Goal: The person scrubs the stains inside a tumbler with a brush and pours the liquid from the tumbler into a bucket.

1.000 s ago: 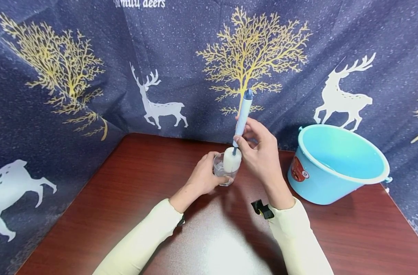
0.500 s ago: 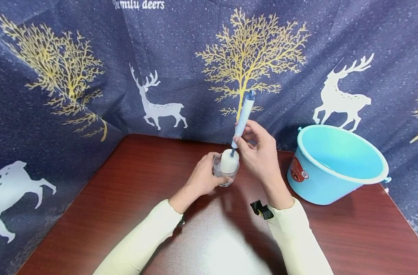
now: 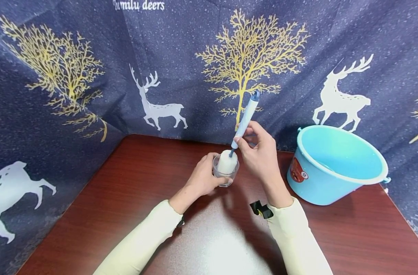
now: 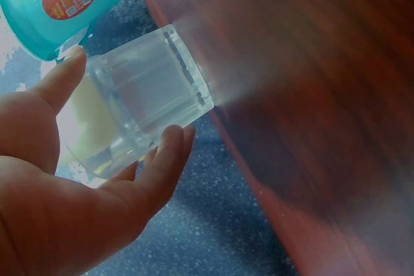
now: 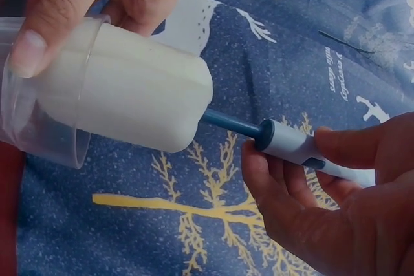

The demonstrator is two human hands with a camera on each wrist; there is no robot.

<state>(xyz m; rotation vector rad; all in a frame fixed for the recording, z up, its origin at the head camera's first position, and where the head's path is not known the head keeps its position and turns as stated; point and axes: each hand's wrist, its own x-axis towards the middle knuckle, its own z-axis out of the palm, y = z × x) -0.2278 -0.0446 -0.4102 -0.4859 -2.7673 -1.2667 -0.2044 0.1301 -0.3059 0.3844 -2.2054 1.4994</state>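
Note:
My left hand (image 3: 204, 176) grips a clear glass cup (image 4: 155, 79), thumb on one side and fingers round the other. A white sponge head (image 5: 142, 85) of a cup brush sits partly inside the cup, its rounded end sticking out above the rim. From it a dark blue stem runs to the pale blue handle (image 3: 246, 121), which leans up and to the right. My right hand (image 3: 260, 152) pinches that handle near its lower end between thumb and fingers. In the left wrist view, the cup's thick base points toward the table, and the sponge shows blurred through the glass.
A light blue bucket (image 3: 332, 183) with a red label stands on the right of the reddish-brown table (image 3: 143, 172). Dark blue cloth (image 3: 174, 76) printed with deer and trees hangs behind and to the left.
The sponge has shifted left and slightly down within the cup's mouth, and the brush handle leans further right at its top. The left hand and cup have stayed nearly still.

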